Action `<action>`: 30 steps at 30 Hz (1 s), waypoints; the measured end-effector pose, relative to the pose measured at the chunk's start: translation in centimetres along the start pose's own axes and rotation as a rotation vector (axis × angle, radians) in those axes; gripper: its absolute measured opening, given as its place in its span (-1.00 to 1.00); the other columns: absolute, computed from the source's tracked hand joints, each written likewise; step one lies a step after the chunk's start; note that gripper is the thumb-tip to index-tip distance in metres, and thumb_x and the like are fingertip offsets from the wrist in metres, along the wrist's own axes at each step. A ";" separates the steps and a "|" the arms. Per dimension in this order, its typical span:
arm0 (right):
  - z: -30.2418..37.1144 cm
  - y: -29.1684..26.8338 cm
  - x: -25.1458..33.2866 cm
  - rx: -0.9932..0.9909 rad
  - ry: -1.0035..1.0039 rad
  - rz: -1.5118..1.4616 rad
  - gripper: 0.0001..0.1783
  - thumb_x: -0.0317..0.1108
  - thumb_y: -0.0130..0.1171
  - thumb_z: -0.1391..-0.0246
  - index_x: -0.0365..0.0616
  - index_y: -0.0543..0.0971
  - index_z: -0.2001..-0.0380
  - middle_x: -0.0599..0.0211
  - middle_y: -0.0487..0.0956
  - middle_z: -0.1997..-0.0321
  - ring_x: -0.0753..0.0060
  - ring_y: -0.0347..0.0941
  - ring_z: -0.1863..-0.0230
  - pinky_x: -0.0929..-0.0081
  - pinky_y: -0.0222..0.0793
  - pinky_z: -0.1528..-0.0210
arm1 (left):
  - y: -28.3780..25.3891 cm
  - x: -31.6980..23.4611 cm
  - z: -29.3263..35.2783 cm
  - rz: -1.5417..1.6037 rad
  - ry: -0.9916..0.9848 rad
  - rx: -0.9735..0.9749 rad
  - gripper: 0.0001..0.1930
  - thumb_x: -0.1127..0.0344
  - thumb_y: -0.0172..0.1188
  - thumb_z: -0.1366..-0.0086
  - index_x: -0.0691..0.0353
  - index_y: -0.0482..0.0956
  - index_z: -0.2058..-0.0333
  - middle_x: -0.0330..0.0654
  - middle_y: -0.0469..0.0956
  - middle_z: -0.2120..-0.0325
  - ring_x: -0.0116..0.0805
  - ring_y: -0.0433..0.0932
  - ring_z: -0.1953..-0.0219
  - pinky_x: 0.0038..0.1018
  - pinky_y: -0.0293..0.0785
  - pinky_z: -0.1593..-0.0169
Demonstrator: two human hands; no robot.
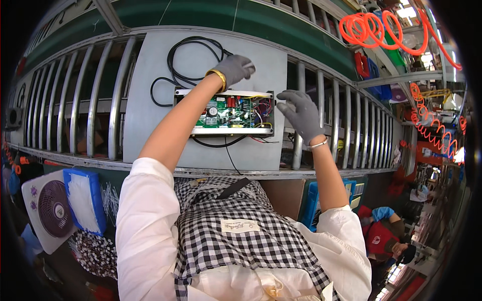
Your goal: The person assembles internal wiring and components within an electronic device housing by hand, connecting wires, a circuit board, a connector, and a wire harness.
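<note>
An open electronic unit [226, 131] with a metal frame lies on a pale board, its green circuit board [236, 117] facing up. My left hand [233, 70], in a grey glove, is above the unit's far edge; its fingers reach rightward, slightly bent, and I see nothing in them. At the unit's right end is my right hand [300, 115], also gloved in grey, with thumb and fingers apart. Whether its fingertips touch the end panel I cannot tell. A black cable [169, 60] lies looped behind the unit, close to my left hand. My left forearm hides part of the unit's left side.
The pale board [150, 128] rests across a metal roller conveyor [116, 95]. Orange coiled hoses [369, 30] hang at the upper right. A fan [52, 208] and a blue bin of white strips [83, 200] stand at lower left. Another person [384, 233] is at lower right.
</note>
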State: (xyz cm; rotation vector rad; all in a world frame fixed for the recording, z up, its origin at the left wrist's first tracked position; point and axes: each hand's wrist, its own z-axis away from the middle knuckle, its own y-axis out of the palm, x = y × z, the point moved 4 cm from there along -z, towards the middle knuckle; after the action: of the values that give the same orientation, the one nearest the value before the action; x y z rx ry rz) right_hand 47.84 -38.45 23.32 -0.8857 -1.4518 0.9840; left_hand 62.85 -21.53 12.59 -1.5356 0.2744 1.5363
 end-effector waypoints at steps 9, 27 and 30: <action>2.0 2.9 3.3 -0.164 -0.074 0.347 -0.63 -0.20 0.30 0.08 0.06 0.63 0.12 0.16 0.50 -0.09 0.01 0.27 -0.26 0.12 0.23 -0.21 | -1.1 -6.3 6.2 0.036 -0.011 -0.275 -0.62 0.00 0.07 -0.31 0.25 0.60 0.30 -0.15 0.60 0.55 -0.26 0.56 0.44 -0.35 0.44 0.25; 1.5 3.1 2.3 -0.134 -0.087 0.172 -0.81 -0.30 0.30 0.06 0.08 0.64 0.29 0.19 0.46 -0.19 0.00 0.23 -0.31 0.06 0.27 -0.21 | 2.6 -5.6 11.0 0.197 -0.067 -0.112 -0.68 0.19 0.09 -0.34 0.26 0.59 0.05 -0.26 0.57 0.51 -0.52 0.49 0.48 -0.50 0.44 0.32; 1.3 2.8 1.9 -0.083 -0.089 0.164 -0.75 -0.32 0.27 0.03 0.08 0.63 0.20 0.19 0.46 -0.19 0.00 0.25 -0.31 0.10 0.31 -0.20 | 2.7 -5.5 10.2 0.114 0.021 -0.170 -0.69 0.20 0.10 -0.33 0.14 0.60 0.02 -0.22 0.61 0.48 -0.41 0.55 0.46 -0.44 0.46 0.30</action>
State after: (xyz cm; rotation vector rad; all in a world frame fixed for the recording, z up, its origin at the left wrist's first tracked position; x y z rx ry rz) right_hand 46.33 -35.80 21.41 -1.0463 -1.5219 1.1026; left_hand 52.97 -18.10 18.28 -1.6941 0.2525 1.6690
